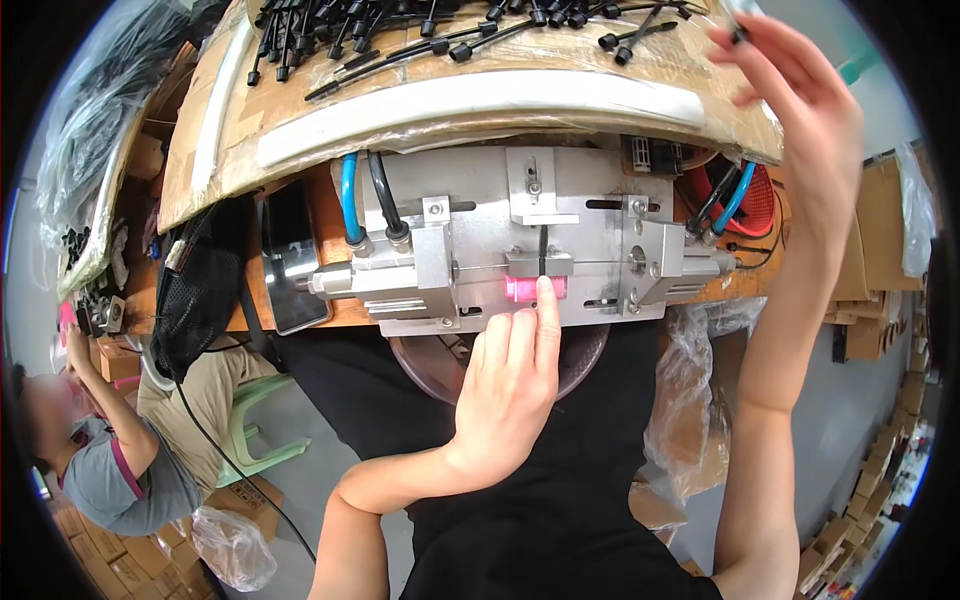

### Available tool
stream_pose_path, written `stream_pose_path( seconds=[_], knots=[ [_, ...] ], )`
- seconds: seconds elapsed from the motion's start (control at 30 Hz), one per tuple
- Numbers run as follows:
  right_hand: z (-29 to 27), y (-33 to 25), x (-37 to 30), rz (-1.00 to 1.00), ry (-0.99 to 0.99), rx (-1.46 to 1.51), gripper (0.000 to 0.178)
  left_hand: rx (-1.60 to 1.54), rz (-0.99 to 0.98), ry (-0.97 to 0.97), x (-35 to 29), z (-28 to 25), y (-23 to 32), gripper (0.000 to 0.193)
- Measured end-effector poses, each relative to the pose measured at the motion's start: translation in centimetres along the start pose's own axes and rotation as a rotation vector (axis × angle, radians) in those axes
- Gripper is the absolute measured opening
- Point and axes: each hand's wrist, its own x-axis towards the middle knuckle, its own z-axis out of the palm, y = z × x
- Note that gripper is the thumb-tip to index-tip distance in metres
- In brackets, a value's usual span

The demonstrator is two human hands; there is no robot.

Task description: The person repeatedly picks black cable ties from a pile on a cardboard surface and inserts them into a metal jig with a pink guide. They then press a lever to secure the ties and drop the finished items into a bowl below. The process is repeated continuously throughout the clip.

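Observation:
My left hand (512,385) reaches over the front of a metal clamping fixture (490,190). Its index finger is stretched out, the tip on the lower end of a thin black rod (543,245) standing in the fixture's small middle block (535,264). The other fingers are loosely bent and hold nothing visible. Bright pink material (520,289) lies under that fingertip, along the block's front. Raised at the far right, my right hand (790,75) pinches a small black piece (740,35) between thumb and fingers; the rest of this piece is hard to make out.
Several black rods with thick heads (430,45) lie on a cardboard-covered ledge (400,75) behind the fixture. Blue hoses (349,195) and black ones run into it. A phone (292,260) lies left, a red basket (757,205) right. A co-worker (130,460) sits at far left.

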Motion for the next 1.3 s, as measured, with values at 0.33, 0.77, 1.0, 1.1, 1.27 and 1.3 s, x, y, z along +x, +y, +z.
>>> stream_pose_path(
  seconds=[0.33,0.77,1.0,1.1,1.27,1.3],
  knots=[
    [6.5,-1.4,-19.4,-0.057,-0.196,-0.005,0.047,-0.005,0.184,0.471,14.8,-4.3,-11.4,0.032],
    [6.6,-0.6,-18.0,-0.123,-0.414,-0.221,0.066,-0.314,0.079,0.228,9.8,-6.6,-7.8,0.060],
    [4.5,0.2,0.2,-0.183,-0.145,-0.735,0.017,-0.040,0.012,0.051,-0.9,-1.6,-0.4,0.061],
    [4.7,2.0,4.3,-0.148,-0.440,-0.626,0.015,-0.043,-0.013,0.016,-1.4,0.4,0.2,0.066],
    [1.8,0.5,2.9,-0.066,-0.308,-0.668,0.015,-0.123,0.027,0.114,0.1,-0.4,0.0,0.065],
    [1.5,2.9,1.8,-0.306,-0.245,-0.708,0.017,-0.140,0.034,0.170,0.7,-0.9,-0.3,0.064]
  ],
)
